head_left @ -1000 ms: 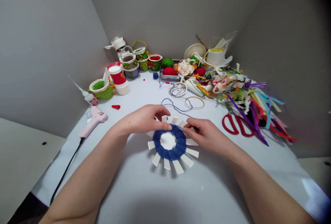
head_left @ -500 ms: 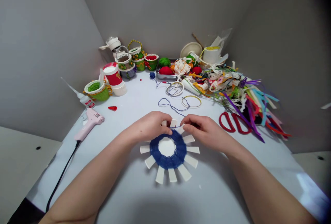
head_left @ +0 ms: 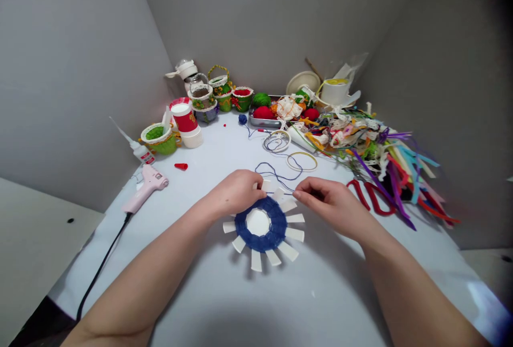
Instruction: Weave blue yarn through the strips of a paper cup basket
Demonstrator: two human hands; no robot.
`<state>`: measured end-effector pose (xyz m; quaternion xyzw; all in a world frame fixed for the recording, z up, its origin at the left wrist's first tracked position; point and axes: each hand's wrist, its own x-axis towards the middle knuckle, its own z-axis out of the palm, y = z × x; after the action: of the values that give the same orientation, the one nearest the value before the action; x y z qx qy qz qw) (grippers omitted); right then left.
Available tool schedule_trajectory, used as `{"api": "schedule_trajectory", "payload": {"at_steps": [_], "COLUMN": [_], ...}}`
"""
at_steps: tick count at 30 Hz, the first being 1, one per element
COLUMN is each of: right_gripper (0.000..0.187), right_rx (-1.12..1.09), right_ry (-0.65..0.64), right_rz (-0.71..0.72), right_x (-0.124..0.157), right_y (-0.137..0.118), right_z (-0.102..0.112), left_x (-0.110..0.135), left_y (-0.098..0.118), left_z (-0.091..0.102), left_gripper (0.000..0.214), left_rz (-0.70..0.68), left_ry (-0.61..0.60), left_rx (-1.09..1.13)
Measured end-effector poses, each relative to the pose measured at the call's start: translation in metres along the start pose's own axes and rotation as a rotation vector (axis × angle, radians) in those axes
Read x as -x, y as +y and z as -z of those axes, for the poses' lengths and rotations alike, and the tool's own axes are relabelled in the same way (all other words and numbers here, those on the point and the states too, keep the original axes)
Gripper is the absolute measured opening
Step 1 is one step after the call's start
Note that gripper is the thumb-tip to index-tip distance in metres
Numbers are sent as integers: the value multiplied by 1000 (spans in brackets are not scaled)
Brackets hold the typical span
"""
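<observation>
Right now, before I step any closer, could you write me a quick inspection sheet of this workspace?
surface: white tabletop, lit evenly.
job's things: white paper disc with radial strips, woven with blue yarn; a loose strand trails off it.
clutter: ribbon and lace pile, red-handled scissors, decorated cups.
hands: left hand on the disc's upper edge; right hand pinching the strand.
cables: black cord from a pink glue gun.
surroundings: grey walls.

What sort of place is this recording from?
Probably a home craft corner or small handicraft workspace: a pink hot glue gun, a heap of colored ribbons and small decorated baskets crowd a white-covered table.
</observation>
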<state>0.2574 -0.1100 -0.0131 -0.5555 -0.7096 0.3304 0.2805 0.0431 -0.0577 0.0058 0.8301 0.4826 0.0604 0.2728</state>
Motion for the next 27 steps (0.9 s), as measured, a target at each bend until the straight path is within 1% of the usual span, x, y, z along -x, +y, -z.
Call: {"api": "schedule_trajectory", "payload": {"at_steps": [3,6,8,11,20,24,27], "right_gripper": [22,18,18,21,21,21,22], "right_rx": [12,95,167,236,218,197,149], "right_ry": [17,10,16,45,75,75,44], "right_rz": [44,145,208,248,258,216,163], "right_x": [4,5,5,3,-1,-3,-6], "right_y": [-6,-9,-8,-4,3,7,9], "right_z": [-2,-3,-3,-2,-2,-2,-5], "left_x": [-1,-3,-5,-9,-11,-11,-13], "left_y": [0,-5,-10,-16,-20,-23,-27], "left_z": [1,2,2,1,1,3,2], "left_gripper": [18,18,16,17,20,20,21], "left_rz": [19,26,21,41,98,104,120], "left_ry": [-4,8,3,-14,25,56,72], "left_rx": [5,41,78,128,207,215,242]}}
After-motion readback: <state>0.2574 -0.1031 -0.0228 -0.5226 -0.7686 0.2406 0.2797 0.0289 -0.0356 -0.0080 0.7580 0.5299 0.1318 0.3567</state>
